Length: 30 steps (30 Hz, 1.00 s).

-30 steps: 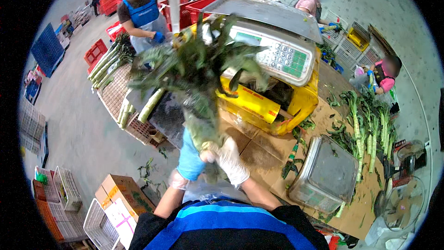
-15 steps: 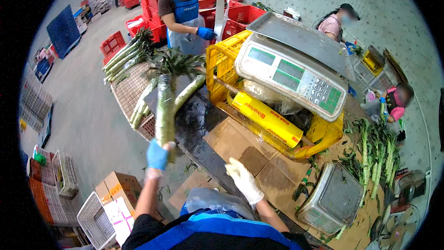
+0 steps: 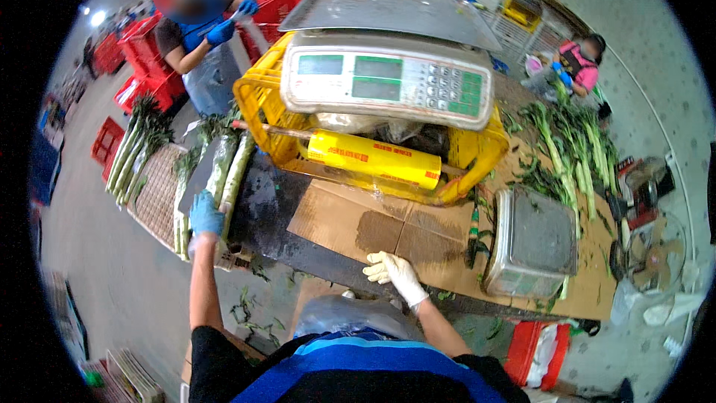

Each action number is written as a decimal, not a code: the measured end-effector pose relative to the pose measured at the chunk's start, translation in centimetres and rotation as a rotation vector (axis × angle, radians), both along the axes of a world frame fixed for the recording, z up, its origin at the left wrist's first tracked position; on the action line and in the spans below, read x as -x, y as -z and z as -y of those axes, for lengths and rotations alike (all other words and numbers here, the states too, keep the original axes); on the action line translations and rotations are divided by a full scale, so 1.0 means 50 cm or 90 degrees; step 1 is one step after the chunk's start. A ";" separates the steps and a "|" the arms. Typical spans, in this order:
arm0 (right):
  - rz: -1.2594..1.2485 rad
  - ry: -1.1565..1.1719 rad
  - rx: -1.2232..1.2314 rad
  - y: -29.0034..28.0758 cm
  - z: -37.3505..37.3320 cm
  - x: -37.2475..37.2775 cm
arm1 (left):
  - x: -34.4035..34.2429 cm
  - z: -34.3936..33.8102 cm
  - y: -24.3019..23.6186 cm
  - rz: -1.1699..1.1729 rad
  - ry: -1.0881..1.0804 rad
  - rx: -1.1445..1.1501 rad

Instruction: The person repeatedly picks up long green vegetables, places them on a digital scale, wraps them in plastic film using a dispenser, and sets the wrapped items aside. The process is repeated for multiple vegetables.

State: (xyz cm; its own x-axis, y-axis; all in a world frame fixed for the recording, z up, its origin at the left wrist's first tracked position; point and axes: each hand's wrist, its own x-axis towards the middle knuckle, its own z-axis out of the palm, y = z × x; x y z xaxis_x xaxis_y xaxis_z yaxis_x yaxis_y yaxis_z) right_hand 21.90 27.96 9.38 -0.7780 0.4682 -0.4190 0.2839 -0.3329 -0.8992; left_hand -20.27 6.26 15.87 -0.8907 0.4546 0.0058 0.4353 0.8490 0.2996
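Observation:
My left hand (image 3: 206, 214), in a blue glove, is closed around the lower end of a pale green celtuce stem (image 3: 221, 168). The stem looks film-wrapped and lies at the left end of the dark work table, leafy top pointing away. Another celtuce (image 3: 238, 169) lies close along its right side, and more stems lie to its left. Above the table's front edge, by the cardboard sheet (image 3: 328, 216), my right hand (image 3: 395, 276) is open in a cream glove. Its fingers are loosely bent and hold nothing.
A yellow crate (image 3: 261, 104) bears a scale (image 3: 388, 78) and holds a yellow film roll (image 3: 373, 158). Right of the cardboard stand a smaller scale (image 3: 533, 239) and loose celtuce (image 3: 559, 157). A co-worker (image 3: 198, 52) stands at far left; a woven basket (image 3: 156, 186) holds bundled stems.
My left hand has gone left and slightly up with the celtuce, which now lies beside other stems instead of being held up. My view has turned right; the right hand stays near the cardboard.

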 end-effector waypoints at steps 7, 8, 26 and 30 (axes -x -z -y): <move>0.071 0.019 0.037 -0.022 -0.002 0.022 | -0.154 -0.288 0.140 0.432 0.211 -0.670; 0.067 0.005 0.032 -0.021 0.003 0.029 | -0.135 -0.325 0.188 0.501 0.174 -0.752; 0.043 0.081 0.066 0.017 0.010 0.017 | -0.448 -0.102 0.148 0.960 0.253 -0.305; 0.056 0.065 0.048 0.018 0.011 0.028 | -0.487 0.008 0.272 0.970 0.106 -0.279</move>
State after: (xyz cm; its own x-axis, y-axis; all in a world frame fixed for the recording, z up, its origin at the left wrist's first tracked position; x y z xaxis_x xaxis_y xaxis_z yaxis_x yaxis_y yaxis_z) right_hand 20.52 27.41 8.51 -0.6867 0.5075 -0.5205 0.3224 -0.4292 -0.8437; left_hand 4.07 5.85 2.28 -0.1289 0.7456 -0.6538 -0.4112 0.5598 0.7194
